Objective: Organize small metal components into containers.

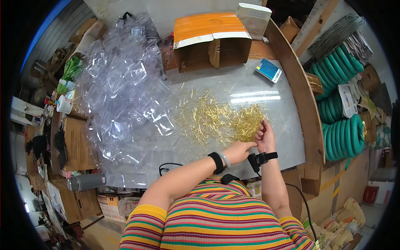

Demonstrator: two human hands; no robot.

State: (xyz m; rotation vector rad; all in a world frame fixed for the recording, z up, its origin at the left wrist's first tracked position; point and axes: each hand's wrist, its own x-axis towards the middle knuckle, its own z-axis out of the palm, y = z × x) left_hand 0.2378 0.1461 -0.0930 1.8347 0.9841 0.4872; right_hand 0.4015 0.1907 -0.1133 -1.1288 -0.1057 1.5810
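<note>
A loose heap of thin gold strips lies on the grey tabletop, and more strips are scattered to its left. At the heap's right edge, my right hand is raised with its fingers curled in. My left hand comes across from the left, its fingertips meeting the base of the right palm. Both hands are closed. Whatever they may hold is too small or hidden to make out. A big pile of clear plastic packs covers the table's left side.
An orange-topped cardboard box with two openings stands at the back, beside a white upright box. A blue-faced device lies to the right. A wooden rim edges the table. A grey bottle lies at the front left.
</note>
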